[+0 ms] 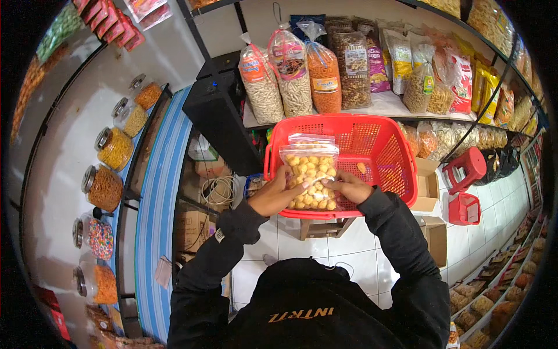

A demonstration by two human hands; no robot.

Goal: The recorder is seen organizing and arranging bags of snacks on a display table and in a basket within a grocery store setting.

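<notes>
A clear zip-top plastic bag (307, 168) of round, pale yellow snacks is held between both hands over the near left part of a red plastic basket (405, 168). My left hand (275, 192) grips the bag's left side with the thumb across its front. On its right side, my right hand (351, 186) holds it, with the thumb near a white patch on the front. Just behind it shows the top of another zip-top bag (311, 139), its lower part hidden. A small tan piece (361, 167) lies farther right inside the basket.
The basket rests on a wooden stool (324, 229). Behind it, a shelf (383, 104) holds large snack bags. A black speaker-like box (218, 122) stands left, by a blue-striped counter (159, 209) and lidded jars (102, 187). Cardboard boxes (427, 185) and a red stool (466, 170) sit right.
</notes>
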